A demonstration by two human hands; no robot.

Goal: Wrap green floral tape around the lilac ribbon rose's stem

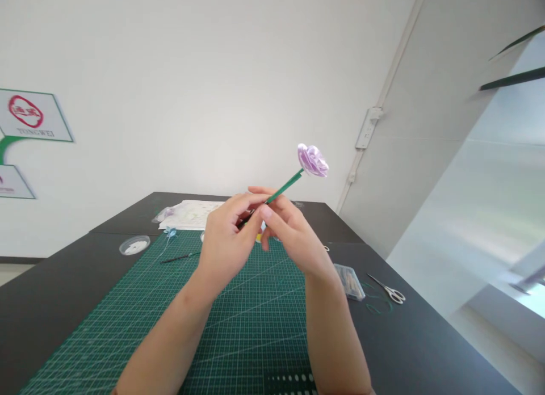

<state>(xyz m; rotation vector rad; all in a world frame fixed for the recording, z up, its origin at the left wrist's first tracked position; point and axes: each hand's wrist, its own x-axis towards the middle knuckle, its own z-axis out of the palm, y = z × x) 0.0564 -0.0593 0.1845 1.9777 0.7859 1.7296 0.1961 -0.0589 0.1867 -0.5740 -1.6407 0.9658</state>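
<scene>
Flower [313, 160] well above cutting mat [259, 315]

The scene is viewed by one camera, worn on the head, so that it is seen from above and behind the forearms [170, 327], by which the frame is entered at seven and five o'clock. The camera is faced forward and tipped down across the table [46, 304], toward the wall [238, 88] by which twelve o'clock is filled. The left hand [227, 236] and right hand [293, 230] are seen close up near the dial's centre. A wide field is taken in, with signs [46, 114] included at nine o'clock and a bright pane [489, 202] at three.
</scene>
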